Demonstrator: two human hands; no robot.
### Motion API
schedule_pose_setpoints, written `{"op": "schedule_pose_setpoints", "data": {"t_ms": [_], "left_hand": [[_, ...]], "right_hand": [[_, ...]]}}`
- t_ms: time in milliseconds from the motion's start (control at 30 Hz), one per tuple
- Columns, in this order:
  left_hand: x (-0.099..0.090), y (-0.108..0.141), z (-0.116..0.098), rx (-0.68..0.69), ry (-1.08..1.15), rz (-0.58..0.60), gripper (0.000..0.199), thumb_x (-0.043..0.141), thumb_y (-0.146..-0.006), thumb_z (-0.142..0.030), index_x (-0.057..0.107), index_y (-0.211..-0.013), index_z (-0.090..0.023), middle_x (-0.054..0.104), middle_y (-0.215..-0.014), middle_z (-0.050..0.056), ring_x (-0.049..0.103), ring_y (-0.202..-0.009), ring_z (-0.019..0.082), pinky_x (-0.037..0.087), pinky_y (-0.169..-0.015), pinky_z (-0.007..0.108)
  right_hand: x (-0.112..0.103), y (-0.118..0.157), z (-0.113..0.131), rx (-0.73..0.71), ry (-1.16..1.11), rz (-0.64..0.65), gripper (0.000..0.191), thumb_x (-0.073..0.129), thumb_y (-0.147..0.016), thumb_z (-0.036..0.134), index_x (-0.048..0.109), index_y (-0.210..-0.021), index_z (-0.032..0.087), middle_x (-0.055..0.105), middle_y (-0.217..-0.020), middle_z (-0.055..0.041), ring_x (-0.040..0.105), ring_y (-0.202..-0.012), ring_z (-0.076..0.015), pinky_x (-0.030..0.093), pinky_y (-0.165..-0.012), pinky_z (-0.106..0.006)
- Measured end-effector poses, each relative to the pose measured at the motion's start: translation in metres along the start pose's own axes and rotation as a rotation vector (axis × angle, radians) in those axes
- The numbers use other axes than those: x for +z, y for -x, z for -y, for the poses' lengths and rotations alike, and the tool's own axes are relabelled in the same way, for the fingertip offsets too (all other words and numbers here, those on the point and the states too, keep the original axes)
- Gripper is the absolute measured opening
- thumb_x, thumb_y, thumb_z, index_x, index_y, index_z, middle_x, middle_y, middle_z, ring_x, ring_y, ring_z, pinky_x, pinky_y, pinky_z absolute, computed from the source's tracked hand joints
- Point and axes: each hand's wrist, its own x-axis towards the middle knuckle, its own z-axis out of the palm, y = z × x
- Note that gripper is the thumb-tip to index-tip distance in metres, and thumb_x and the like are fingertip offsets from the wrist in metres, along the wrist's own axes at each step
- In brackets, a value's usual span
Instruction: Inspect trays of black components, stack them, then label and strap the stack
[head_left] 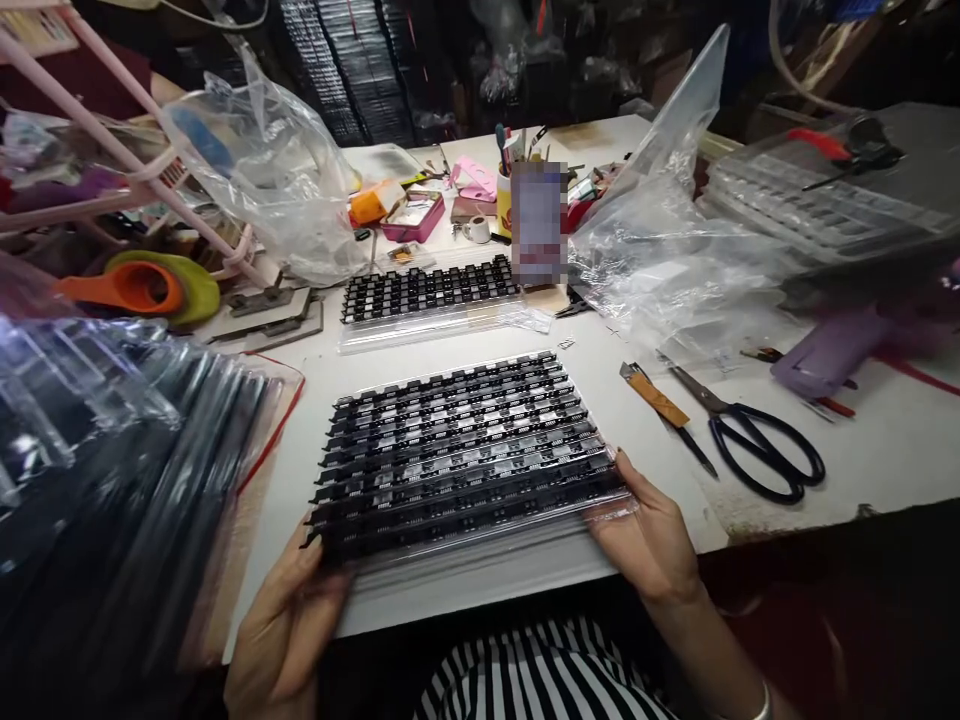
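Observation:
Between my two hands is a clear plastic tray (480, 535) filled with rows of small black plastic parts (465, 440). My left hand (289, 610) grips its near left corner, with the fingers partly under it and slightly blurred. At the right edge, my right hand (649, 530) holds the tray with the thumb on top and the other fingers beneath. The tray is over the front part of the white table (420, 600). Behind it lies a second clear tray (420, 335) with similar black parts.
Scissors (750, 430) and a utility knife (660, 400) lie to the right. Wrapped dark trays (150, 480) are stacked at left. Clear plastic bags (675, 250) bunch up behind. An orange tape dispenser (142, 288) sits at left, and a yellow pen cup (504, 205) stands farther back.

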Motion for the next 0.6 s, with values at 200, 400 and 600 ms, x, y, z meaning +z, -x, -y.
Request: {"op": "schedule_pose_setpoints", "data": {"t_ms": [200, 400, 600], "left_hand": [[-0.0024, 0.0004, 0.0014, 0.015, -0.017, 0.088, 0.048, 0.052, -0.083, -0.008, 0.05, -0.128, -0.023, 0.062, -0.121, 0.007, 0.056, -0.113, 0.022, 0.043, -0.101, 0.04], [-0.0046, 0.0036, 0.0019, -0.001, -0.048, 0.148, 0.034, 0.053, -0.083, -0.01, 0.056, -0.115, -0.018, 0.061, -0.118, 0.01, 0.057, -0.11, 0.025, 0.047, -0.095, 0.043], [-0.0089, 0.0042, 0.0037, 0.009, -0.017, 0.184, 0.023, 0.053, -0.084, -0.01, 0.058, -0.105, -0.018, 0.061, -0.117, 0.008, 0.058, -0.108, 0.023, 0.046, -0.095, 0.041]], "right_hand": [[0.0015, 0.0017, 0.0, -0.026, 0.017, -0.068, 0.029, 0.043, -0.091, 0.024, 0.065, -0.111, 0.025, 0.066, -0.115, 0.0005, 0.058, -0.11, -0.0177, 0.041, -0.104, -0.041], [0.0018, 0.0034, 0.0026, -0.041, 0.076, -0.172, 0.031, 0.04, -0.092, 0.026, 0.065, -0.109, 0.03, 0.067, -0.113, 0.0016, 0.061, -0.106, -0.0171, 0.045, -0.1, -0.041], [0.0017, 0.004, 0.0034, -0.002, 0.144, -0.184, 0.031, 0.039, -0.092, 0.03, 0.064, -0.11, 0.033, 0.066, -0.115, 0.0021, 0.059, -0.109, -0.0182, 0.046, -0.099, -0.043]]}}
